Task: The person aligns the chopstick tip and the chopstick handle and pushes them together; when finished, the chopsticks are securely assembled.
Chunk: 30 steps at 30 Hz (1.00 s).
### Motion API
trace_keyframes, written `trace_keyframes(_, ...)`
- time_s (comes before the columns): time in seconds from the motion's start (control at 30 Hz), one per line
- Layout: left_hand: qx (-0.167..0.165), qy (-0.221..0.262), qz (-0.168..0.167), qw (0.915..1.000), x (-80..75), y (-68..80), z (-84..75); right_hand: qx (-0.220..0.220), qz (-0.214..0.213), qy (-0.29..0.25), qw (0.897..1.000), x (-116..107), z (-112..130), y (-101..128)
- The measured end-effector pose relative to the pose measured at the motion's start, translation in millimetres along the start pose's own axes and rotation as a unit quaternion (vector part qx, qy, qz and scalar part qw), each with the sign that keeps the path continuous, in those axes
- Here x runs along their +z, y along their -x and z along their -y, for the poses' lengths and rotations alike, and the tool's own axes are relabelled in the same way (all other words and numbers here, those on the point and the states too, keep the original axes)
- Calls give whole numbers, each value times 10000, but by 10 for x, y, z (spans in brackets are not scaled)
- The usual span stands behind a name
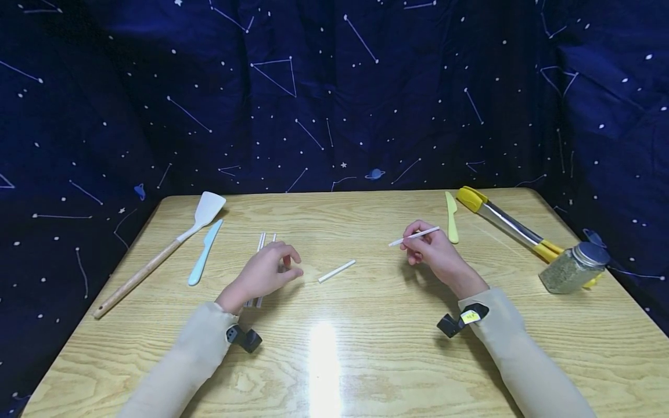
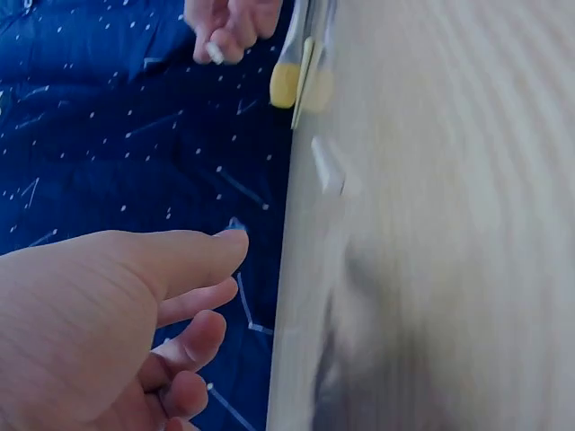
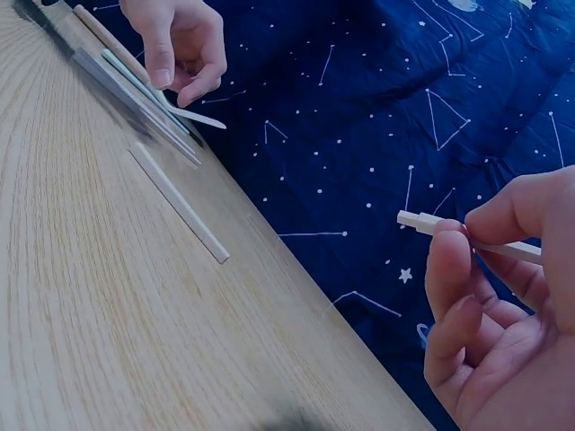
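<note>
Beige sleeves fill the bottom of the head view, each wrist bearing a small black camera mount, and reach up onto the wooden table (image 1: 366, 348). At right of centre, the right hand (image 1: 436, 255) pinches a thin white stick (image 1: 414, 236) between thumb and curled fingertips; the stick is held above the tabletop, its long end jutting toward the upper right and a short end toward the left. In the right wrist view the same stick (image 3: 431, 222) pokes out to the left past the pinching fingers (image 3: 449, 269). At left of centre, the left hand (image 1: 266, 271) hovers with loosely bent, slightly spread fingers over a bundle of white sticks (image 1: 261, 241); whether the fingertips touch them cannot be told. Between the two hands a single short white stick (image 1: 337, 271) lies flat on the wood, apart from both. Toward the upper left lie a white spatula with a wooden handle (image 1: 167, 249) and a light blue plastic knife (image 1: 205, 252) just beside it. Toward the upper right are a yellow plastic knife (image 1: 452, 217), yellow-tipped metal tongs (image 1: 509, 226) and a glass spice jar (image 1: 574, 268).
</note>
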<state>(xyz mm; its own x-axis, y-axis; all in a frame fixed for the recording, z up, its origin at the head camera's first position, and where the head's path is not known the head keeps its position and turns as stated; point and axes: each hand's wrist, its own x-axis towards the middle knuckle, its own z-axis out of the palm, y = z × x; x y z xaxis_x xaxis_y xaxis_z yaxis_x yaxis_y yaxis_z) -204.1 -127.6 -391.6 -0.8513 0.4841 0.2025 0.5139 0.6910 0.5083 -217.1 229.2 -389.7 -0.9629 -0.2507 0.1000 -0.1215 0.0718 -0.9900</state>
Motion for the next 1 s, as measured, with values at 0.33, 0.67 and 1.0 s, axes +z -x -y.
trace_keyframes(0.33,274,210,48,9994,267,0,-99,-18,68,59,10000,-11,10,-4)
trace_keyframes(0.67,194,332,-135,9992,458,18,-171,-255,282,-112,9992,1,-16,16)
trace_keyframes(1.0,-144,244,-163,9995,603,10,-187,-363,375,-177,9985,1,-61,-1)
